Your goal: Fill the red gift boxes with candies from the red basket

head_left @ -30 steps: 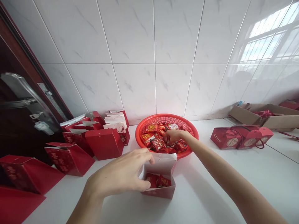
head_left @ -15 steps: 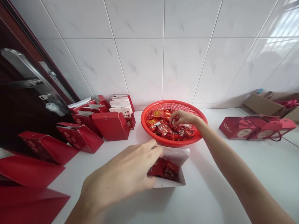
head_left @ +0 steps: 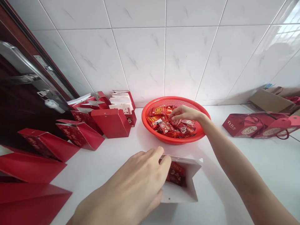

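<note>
My left hand (head_left: 138, 181) grips the near left side of an open paper box (head_left: 179, 193), white inside, its mouth facing up. Red candy packets (head_left: 177, 173) lie at the bottom of the box. Beyond it stands a red plastic basket (head_left: 175, 141) holding several wrapped sweets (head_left: 167, 127) in red and gold. Over these sweets, my right hand (head_left: 184, 113) has its fingers pinched together on a red wrapped sweet, partly hidden by the fingers.
Several red paper boxes (head_left: 111, 123) stand along the left, beside a dark door with a metal handle (head_left: 25, 78). Closed red gift boxes (head_left: 245, 125) with ribbons lie at the right, before a brown cardboard box (head_left: 269, 100). A tiled wall (head_left: 140, 59) rises behind.
The open box and my left hand have shifted right and nearer in the view. My right hand stays over the basket, its fingers now closed on a sweet.
</note>
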`<action>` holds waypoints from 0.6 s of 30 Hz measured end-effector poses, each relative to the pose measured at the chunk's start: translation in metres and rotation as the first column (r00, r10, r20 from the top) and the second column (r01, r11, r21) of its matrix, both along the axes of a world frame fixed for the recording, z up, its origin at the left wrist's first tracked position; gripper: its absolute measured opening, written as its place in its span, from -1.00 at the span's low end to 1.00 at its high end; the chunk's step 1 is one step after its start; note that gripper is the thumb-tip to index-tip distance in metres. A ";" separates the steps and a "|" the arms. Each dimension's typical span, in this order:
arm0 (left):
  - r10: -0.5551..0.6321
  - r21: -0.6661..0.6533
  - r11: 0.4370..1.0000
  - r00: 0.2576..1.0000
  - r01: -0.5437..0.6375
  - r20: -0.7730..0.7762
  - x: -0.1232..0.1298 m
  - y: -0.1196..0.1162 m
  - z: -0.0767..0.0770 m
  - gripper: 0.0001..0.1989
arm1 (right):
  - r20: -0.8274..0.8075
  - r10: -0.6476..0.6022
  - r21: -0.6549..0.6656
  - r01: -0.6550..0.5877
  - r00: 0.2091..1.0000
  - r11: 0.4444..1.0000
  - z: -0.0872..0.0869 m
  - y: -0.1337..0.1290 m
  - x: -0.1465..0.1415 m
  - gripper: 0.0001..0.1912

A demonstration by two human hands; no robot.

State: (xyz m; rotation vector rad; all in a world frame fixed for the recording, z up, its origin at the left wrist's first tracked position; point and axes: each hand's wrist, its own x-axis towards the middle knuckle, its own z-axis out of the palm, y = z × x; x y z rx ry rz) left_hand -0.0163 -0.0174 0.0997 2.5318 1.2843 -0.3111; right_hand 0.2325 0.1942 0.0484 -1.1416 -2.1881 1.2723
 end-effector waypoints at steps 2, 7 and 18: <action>0.007 -0.006 1.000 1.000 -0.007 0.017 -0.001 0.000 0.000 -0.58 | 0.015 0.006 0.031 -0.006 1.000 0.999 0.003 -0.004 -0.001 -0.72; -0.010 -0.005 1.000 0.999 0.010 0.035 -0.005 -0.001 -0.006 -0.60 | 0.050 -0.036 0.024 0.035 0.998 0.999 0.008 -0.010 -0.005 -0.53; 0.035 -0.001 0.999 0.980 -0.036 0.194 -0.001 0.021 0.006 -0.82 | -0.468 -0.100 0.184 0.207 0.878 0.961 0.041 -0.071 -0.005 -0.55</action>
